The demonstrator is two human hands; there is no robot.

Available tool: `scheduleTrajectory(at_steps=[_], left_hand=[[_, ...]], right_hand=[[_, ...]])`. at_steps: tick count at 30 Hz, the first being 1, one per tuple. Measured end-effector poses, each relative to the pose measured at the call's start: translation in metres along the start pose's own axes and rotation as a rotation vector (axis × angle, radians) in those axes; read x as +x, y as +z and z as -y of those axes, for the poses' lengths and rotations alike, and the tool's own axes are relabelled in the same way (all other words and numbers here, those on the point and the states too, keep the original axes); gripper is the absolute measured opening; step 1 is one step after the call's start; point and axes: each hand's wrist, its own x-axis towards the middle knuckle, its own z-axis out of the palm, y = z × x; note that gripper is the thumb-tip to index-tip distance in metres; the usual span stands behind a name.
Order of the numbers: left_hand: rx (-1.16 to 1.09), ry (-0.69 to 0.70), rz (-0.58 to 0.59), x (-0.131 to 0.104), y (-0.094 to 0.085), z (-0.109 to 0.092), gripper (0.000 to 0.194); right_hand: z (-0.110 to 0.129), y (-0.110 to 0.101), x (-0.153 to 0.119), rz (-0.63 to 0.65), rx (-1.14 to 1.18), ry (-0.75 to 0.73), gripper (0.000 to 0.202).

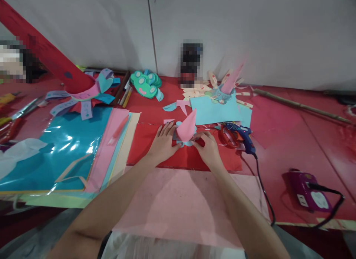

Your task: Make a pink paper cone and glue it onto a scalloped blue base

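A pink paper cone (188, 127) stands point up on a light-blue paper base with a scalloped edge (185, 143), over a red mat (147, 146). To its left lies my left hand (166, 142), fingers stretched out and thumb apart at the near edge of the base. On the other side, my right hand (206, 146) has its thumb and fingers pinched together at the base's right edge. The cone hides part of the base. A pink strip (168, 121) rests just beyond my left fingertips.
A blue glue gun (246, 138) and a red coiled item (230, 135) lie right of my right hand. Its cable runs towards a purple power box (308, 192). Behind are light-blue sheets (214, 110) and a green paper frog shape (144, 84). Plastic-covered sheets (75, 147) lie left.
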Motion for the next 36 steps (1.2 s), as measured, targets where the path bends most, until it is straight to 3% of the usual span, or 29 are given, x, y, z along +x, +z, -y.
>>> scheduleTrajectory(at_steps=[36], left_hand=[[-0.037, 0.025, -0.028, 0.0001, 0.0019, 0.0032, 0.059]], right_hand=[[-0.0027, 0.0025, -0.0028, -0.021, -0.074, -0.050, 0.010]])
